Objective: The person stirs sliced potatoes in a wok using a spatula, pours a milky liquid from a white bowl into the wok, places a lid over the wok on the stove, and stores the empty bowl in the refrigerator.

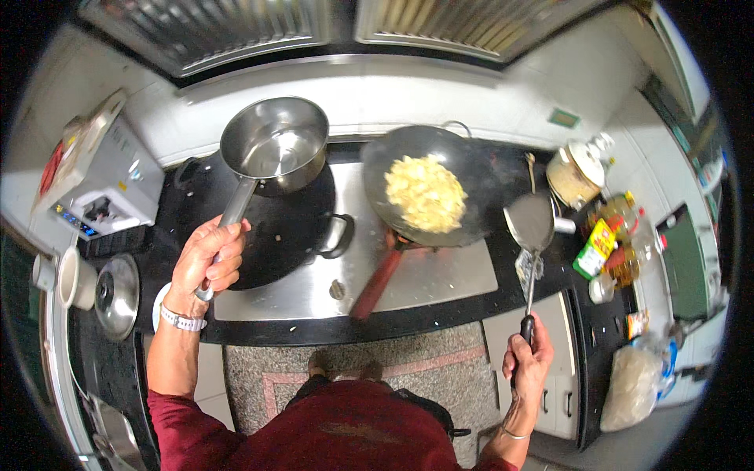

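Observation:
My left hand (210, 257) is closed round the handle of a steel saucepan (275, 145), raised over the left side of the hob. Nothing but shine shows inside the saucepan. Under it lies a wide black pan (251, 235) with a loop handle. A dark wok (479, 180) sits on the right burner, its red handle pointing toward me. Pale yellow sliced food (424, 192) is heaped in the wok. My right hand (528, 355) grips the black handle of a wok spatula (531, 224), whose broad blade is right of the wok, apart from the food.
A grey countertop appliance (110, 177) stands left, with a metal lid (118, 297) and a white pot (77, 279) nearer me. On the right are a lidded jar (573, 174), bottles (624, 259), a green-yellow packet (595, 249) and a plastic bag (631, 385). A range hood (338, 59) hangs above.

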The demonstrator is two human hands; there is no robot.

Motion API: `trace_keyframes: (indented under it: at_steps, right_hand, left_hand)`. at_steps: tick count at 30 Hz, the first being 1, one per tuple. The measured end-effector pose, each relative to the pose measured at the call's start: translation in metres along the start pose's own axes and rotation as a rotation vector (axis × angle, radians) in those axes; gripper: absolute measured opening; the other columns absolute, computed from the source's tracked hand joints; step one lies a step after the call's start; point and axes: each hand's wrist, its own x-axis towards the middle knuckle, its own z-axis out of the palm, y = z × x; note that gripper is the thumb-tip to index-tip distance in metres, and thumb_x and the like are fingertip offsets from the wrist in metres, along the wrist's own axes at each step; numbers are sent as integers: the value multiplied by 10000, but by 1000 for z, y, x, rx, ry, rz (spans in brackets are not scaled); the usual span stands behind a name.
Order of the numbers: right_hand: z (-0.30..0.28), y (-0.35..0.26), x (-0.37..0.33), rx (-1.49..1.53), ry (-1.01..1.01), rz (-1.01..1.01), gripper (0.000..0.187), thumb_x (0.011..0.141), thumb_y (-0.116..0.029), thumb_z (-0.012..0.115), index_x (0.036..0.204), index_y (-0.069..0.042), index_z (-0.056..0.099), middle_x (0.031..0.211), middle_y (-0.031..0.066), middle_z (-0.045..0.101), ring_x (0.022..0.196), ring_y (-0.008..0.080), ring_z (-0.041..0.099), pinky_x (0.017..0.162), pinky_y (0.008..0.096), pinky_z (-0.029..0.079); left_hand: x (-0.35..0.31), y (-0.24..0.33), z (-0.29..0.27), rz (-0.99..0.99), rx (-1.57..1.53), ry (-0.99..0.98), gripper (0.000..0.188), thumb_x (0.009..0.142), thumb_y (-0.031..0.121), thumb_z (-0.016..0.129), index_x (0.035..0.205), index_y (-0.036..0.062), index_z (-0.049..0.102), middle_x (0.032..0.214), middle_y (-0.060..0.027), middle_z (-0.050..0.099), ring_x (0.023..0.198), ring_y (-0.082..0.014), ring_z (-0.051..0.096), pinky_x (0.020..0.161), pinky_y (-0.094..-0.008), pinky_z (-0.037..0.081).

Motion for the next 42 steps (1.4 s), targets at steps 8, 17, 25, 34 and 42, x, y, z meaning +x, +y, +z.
trace_keyframes:
  at_steps: [8,17,25,34,42]
  right_hand:
    - [47,-3,-9,-69,-70,-29,511,848,-30,549,1342,-10,420,674,23,484,432,85,401,349,224,320]
    - [132,-34,-33,-70,-167,-67,479,845,23,549,1313,-24,456,691,24,491,470,100,415,392,238,352]
    - [170,-46,-64,-58,-89,-60,532,834,26,550,1348,-58,440,651,10,478,460,97,400,391,230,327]
    - [190,-51,-86,-151,25,-85,501,860,44,542,1343,-38,441,703,38,518,465,104,423,392,236,344]
    - [198,-57,-97,-197,45,-94,493,855,36,559,1333,-26,452,710,41,540,469,93,436,390,227,345]
  left_hand:
    - [-53,35,-71,106,-43,133,87,932,127,548,959,45,535,575,46,385,372,-26,293,306,-198,235]
    - [-94,43,-179,185,-96,341,230,985,265,498,953,39,530,558,60,356,358,-9,286,289,-178,229]
    - [-84,28,-269,179,-216,384,187,978,238,513,936,56,526,568,59,375,366,-14,314,298,-178,245]
    - [-33,-1,-328,89,-324,391,155,952,211,555,913,66,519,587,55,426,387,-17,350,312,-180,271]
    - [20,-16,-359,40,-319,398,149,955,202,546,900,71,501,589,50,424,391,-26,350,322,-189,287]
